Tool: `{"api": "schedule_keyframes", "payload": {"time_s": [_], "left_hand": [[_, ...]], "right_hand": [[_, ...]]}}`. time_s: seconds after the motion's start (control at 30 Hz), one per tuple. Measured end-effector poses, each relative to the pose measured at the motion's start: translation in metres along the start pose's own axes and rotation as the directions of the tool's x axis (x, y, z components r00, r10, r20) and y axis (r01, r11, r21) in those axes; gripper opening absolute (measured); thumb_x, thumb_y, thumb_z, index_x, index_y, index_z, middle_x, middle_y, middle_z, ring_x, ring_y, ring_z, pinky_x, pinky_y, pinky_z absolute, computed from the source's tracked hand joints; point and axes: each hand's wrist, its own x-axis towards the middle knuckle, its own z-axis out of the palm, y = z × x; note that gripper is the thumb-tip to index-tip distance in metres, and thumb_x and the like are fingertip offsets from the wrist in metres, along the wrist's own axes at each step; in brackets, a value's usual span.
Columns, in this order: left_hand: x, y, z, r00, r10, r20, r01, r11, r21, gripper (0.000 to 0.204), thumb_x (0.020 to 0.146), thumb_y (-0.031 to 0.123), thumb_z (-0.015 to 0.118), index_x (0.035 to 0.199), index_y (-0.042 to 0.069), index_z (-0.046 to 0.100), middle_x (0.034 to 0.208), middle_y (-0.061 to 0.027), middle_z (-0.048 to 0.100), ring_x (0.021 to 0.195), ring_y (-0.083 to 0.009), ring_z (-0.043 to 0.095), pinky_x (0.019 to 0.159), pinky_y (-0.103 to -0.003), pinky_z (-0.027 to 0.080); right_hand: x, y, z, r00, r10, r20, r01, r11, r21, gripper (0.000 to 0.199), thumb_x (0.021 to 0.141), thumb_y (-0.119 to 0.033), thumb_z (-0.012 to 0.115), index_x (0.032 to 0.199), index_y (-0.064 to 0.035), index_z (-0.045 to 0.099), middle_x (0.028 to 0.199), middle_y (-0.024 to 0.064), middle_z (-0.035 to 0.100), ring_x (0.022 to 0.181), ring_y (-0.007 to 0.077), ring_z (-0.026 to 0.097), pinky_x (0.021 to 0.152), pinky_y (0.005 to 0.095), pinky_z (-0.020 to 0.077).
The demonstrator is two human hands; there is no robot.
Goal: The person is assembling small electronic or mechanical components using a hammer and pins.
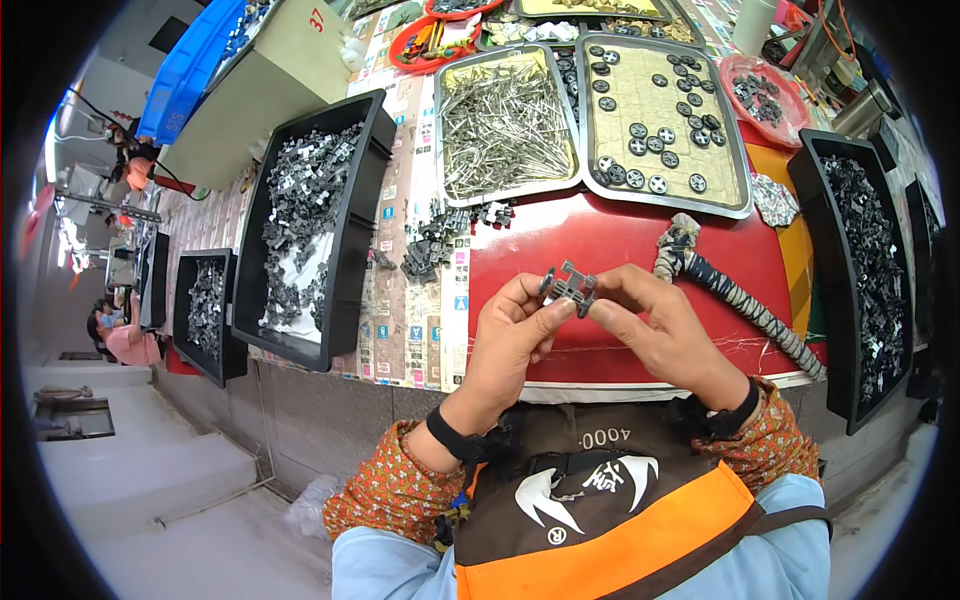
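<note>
grey concrete floor (150, 500), red-topped workbench (620, 240)

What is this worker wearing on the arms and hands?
Both hands are bare, without gloves. The left hand and right hand each come out of an orange sleeve cover with a small floral print, gathered at the forearm over a light blue garment. A black band circles the left wrist, and a similar black band circles the right wrist.
</note>
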Motion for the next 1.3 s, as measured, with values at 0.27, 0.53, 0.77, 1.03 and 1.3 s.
{"api": "schedule_keyframes", "payload": {"time_s": [0.27,0.53,0.77,1.03,1.3], "left_hand": [[-0.003,-0.003,0.004,0.998,0.024,-0.058,-0.021,0.998,0.067,0.012,0.097,0.013,0.074,0.104,0.011,0.064,0.086,0.0059,0.067,0.061,0.002,0.048,0.051,-0.016,0.034],[0.005,-0.011,0.013,0.998,0.043,-0.055,-0.038,0.995,0.089,0.013,0.096,0.011,0.074,0.103,0.01,0.063,0.088,0.005,0.067,0.064,0.0015,0.049,0.054,-0.016,0.036],[0.011,-0.017,0.019,0.997,0.069,-0.042,-0.064,0.993,0.098,0.014,0.096,0.011,0.074,0.103,0.009,0.063,0.09,0.0043,0.067,0.065,0.0014,0.049,0.054,-0.016,0.035],[0.011,-0.018,0.024,0.994,0.11,-0.016,-0.107,0.986,0.127,0.016,0.096,0.008,0.074,0.105,0.006,0.061,0.094,0.0026,0.068,0.07,0.0015,0.05,0.06,-0.017,0.04],[0.018,-0.015,0.028,0.995,0.049,0.088,-0.065,0.98,0.186,0.033,0.093,-0.002,0.072,0.122,0.005,0.059,0.116,-0.0063,0.066,0.081,-0.0027,0.057,0.068,-0.019,0.046]], "right_hand": [[0.0,0.019,0.016,0.986,0.166,0.014,-0.157,0.901,0.403,0.022,0.093,-0.011,0.077,0.106,-0.0019,0.062,0.094,-0.0013,0.062,0.08,0.0026,0.056,0.07,0.0213,0.0481],[-0.01,0.025,0.018,0.976,0.115,-0.183,-0.044,0.934,0.354,0.034,0.086,-0.001,0.081,0.111,-0.0022,0.059,0.092,-0.0016,0.061,0.08,0.0023,0.055,0.069,0.0198,0.0471],[-0.015,0.03,0.017,0.949,0.041,-0.312,0.038,0.97,0.242,0.034,0.085,-0.001,0.08,0.113,-0.0016,0.061,0.094,0.0003,0.062,0.082,0.0053,0.058,0.071,0.0223,0.0489],[-0.021,0.031,0.011,0.951,0.037,-0.307,0.025,0.98,0.197,0.033,0.087,-0.003,0.08,0.116,-0.0003,0.065,0.096,0.0015,0.066,0.084,0.0054,0.059,0.073,0.023,0.0496],[-0.033,0.02,-0.03,0.932,0.003,-0.362,0.046,0.991,0.128,0.034,0.088,-0.004,0.079,0.119,-0.0006,0.066,0.095,0.0004,0.067,0.083,0.0054,0.058,0.072,0.0228,0.049]]}}
